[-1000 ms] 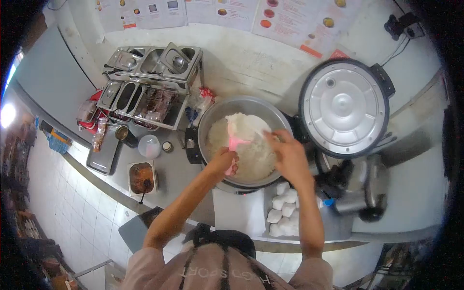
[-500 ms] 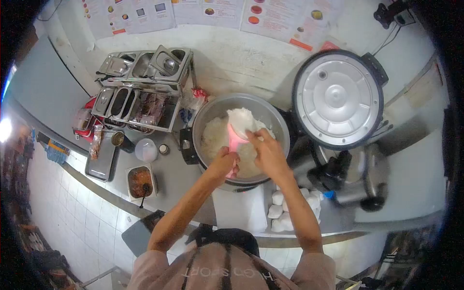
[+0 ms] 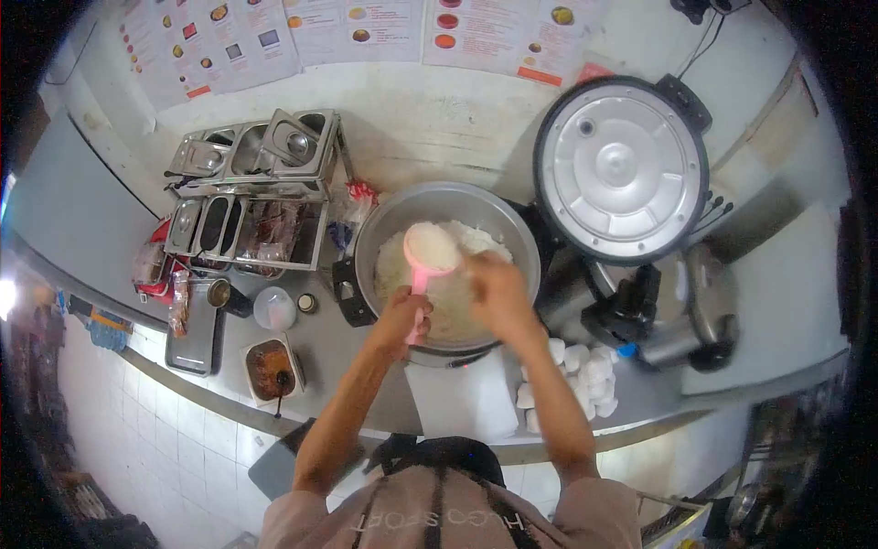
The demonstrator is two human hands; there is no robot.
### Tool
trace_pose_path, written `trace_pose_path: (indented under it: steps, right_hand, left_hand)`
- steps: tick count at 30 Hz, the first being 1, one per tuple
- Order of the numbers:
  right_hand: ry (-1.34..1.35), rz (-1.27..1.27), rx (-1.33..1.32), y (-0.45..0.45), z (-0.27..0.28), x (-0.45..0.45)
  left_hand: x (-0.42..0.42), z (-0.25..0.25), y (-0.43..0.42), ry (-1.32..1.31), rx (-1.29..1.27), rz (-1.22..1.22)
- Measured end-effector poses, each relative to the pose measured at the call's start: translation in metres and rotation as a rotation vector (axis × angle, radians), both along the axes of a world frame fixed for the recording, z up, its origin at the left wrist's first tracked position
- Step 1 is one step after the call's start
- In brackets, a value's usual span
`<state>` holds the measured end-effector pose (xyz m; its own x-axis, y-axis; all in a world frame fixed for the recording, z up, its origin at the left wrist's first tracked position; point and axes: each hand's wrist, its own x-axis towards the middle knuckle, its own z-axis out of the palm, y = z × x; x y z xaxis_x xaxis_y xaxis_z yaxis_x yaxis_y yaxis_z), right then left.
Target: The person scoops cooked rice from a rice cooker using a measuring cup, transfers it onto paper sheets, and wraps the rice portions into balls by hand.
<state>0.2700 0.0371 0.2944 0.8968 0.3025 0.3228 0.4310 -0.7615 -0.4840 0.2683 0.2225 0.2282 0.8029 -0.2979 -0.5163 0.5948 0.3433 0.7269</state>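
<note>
My left hand [image 3: 403,317] is wrapped round the handle of a pink scoop [image 3: 422,274], whose round cup is full of white rice [image 3: 433,247]. The scoop is over a large metal rice pot [image 3: 370,247] with more rice inside. Just right of the cup, over the pot, is my right hand [image 3: 495,291]; its fingers are smeared by motion, and whether they hold anything does not show.
The round pot lid [image 3: 620,165] stands raised at the back right. White wrapped bundles [image 3: 585,377] and white paper [image 3: 464,401] lie in front. To the left are a sauce container [image 3: 272,369], a metal tray [image 3: 195,340] and a rack of metal pans [image 3: 250,192].
The rice in the scoop, heaped and uneven before, now looks flatter and level with the cup's rim. My right hand has moved off the scoop, to its right. The head view has shifted.
</note>
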Motion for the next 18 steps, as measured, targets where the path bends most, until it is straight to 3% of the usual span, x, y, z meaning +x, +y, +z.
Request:
trace_pose_path:
  steps: [3,5,6,8,9,10,13,14,15,16,17,18]
  right_hand:
    - [0.013,-0.171,0.033,-0.025,-0.016,0.035]
    - [0.277,-0.126,-0.097,-0.034,-0.065,0.052]
    - [0.288,-0.14,-0.096,-0.034,-0.074,0.05]
    - [-0.104,-0.139,0.095,-0.029,-0.097,0.039]
    - [0.034,-0.088,0.423,-0.027,-0.085,0.023]
    - [0.443,-0.2,0.724,-0.028,-0.071,-0.005]
    - [0.689,-0.146,1.553,-0.016,-0.084,-0.077]
    - [0.742,-0.1,1.821,-0.014,-0.096,-0.102]
    - [0.755,-0.203,1.952,-0.018,-0.108,-0.125]
    - [0.789,-0.069,1.871,-0.024,-0.129,-0.143]
    - [0.828,-0.145,1.912,-0.026,-0.141,-0.161]
    - [0.864,-0.226,1.95,-0.03,-0.154,-0.176]
  left_hand:
    - [-0.007,0.012,0.011,-0.023,-0.053,-0.006]
    - [-0.011,0.018,0.012,-0.044,-0.094,0.008]
    - [-0.015,0.024,0.013,-0.033,-0.095,-0.006]
    - [-0.031,0.033,0.017,-0.076,-0.056,-0.053]
    - [-0.04,0.035,0.018,-0.013,-0.06,-0.039]
    - [-0.05,0.037,0.016,-0.02,-0.122,-0.107]
    - [-0.096,0.025,0.003,-0.014,-0.166,-0.378]
    - [-0.115,0.023,-0.006,-0.044,-0.287,-0.361]
    - [-0.138,0.005,-0.021,-0.02,-0.307,-0.356]
    - [-0.158,-0.018,-0.036,-0.073,-0.368,-0.383]
    - [-0.17,-0.039,-0.05,0.052,-0.198,-0.526]
    - [-0.186,-0.062,-0.057,0.064,-0.202,-0.505]
